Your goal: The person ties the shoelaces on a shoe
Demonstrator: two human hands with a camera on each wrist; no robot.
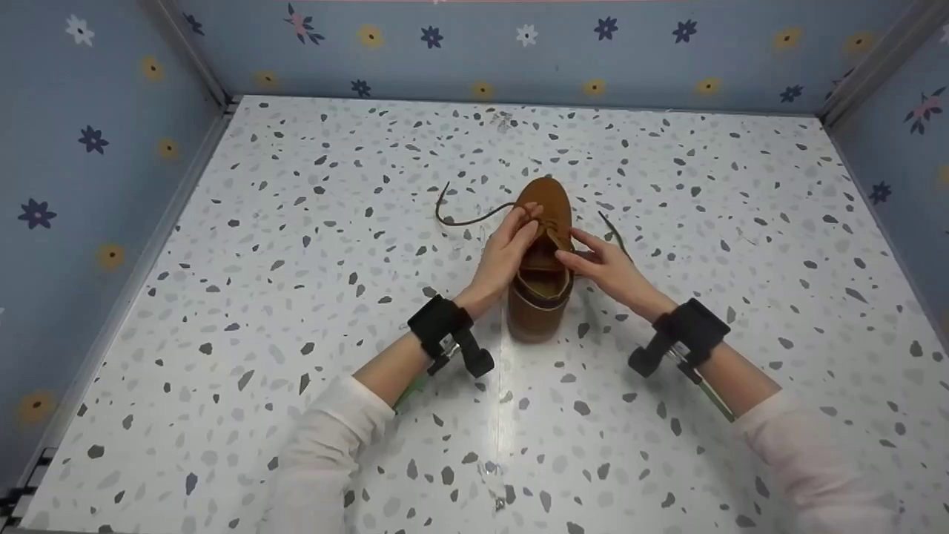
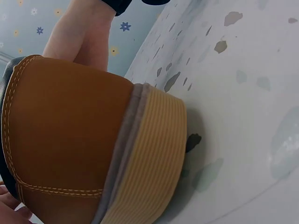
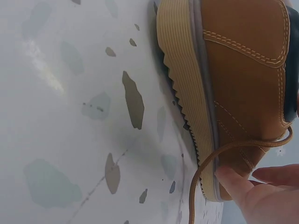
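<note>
A brown lace-up shoe (image 1: 541, 319) stands upright on its pale ribbed sole (image 3: 180, 46), toe pointing away from me. With thumb and fingertips together, my left hand (image 1: 500, 256) grips the shoe at the left eyelets, where one end of the brown shoelace (image 1: 471, 222) comes out. I cannot tell whether its fingers hold lace or leather there. On the other side, my right hand (image 1: 612, 271) holds the right eyelet flap between thumb and fingers. The other lace end hangs over the right side of the shoe, plain in the right wrist view as a loose lace (image 3: 194, 196).
The shoe stands on a white speckled tabletop (image 1: 296, 297). Blue flowered panels rise behind (image 1: 482, 52) and on both sides. Each wrist carries a black strap (image 1: 693, 330) with a small camera.
</note>
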